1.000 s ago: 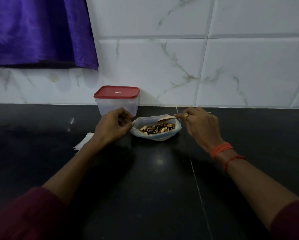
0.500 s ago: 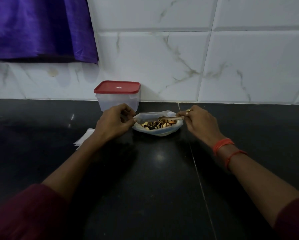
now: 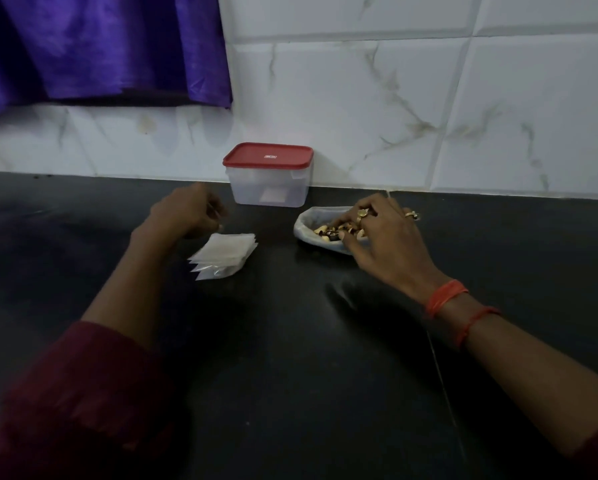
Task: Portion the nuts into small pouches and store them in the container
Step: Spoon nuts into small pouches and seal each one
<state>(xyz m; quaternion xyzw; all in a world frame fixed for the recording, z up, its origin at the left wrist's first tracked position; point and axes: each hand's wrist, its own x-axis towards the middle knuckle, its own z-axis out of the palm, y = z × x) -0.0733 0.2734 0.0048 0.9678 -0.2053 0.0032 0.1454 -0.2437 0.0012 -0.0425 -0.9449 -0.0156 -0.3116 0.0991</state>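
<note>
- The right hand (image 3: pixel 377 233), right of centre, reaches into the crumpled clear plastic bag (image 3: pixel 304 230). Its fingers are bent, tips down among the mixed brown and pale nuts (image 3: pixel 325 231), with the thumb at the near rim. Whether any nuts are gripped cannot be told.
- The left hand (image 3: pixel 186 211), left of centre, hovers with loosely curled fingers at the far corner of the fanned stack of small clear plastic pouches (image 3: pixel 223 252). Blur hides whether it pinches the top one.
- The clear rectangular plastic container (image 3: pixel 269 188), its red lid (image 3: pixel 268 155) on, stands at the back against the white veined tile wall (image 3: pixel 359 98), apart from both hands.
- The bag is soft, low-walled and unsupported. A careless grab would likely drag it or flatten its rim, sending nuts rolling over the glossy black countertop (image 3: pixel 290 341).
- The pouches look thin and slick and they overlap, so a pull at the corner may lift two or scatter the fan.
- A limp pouch held by one hand could sag shut, so nuts may miss its mouth.
- With the lid on, storing needs a free hand.
</note>
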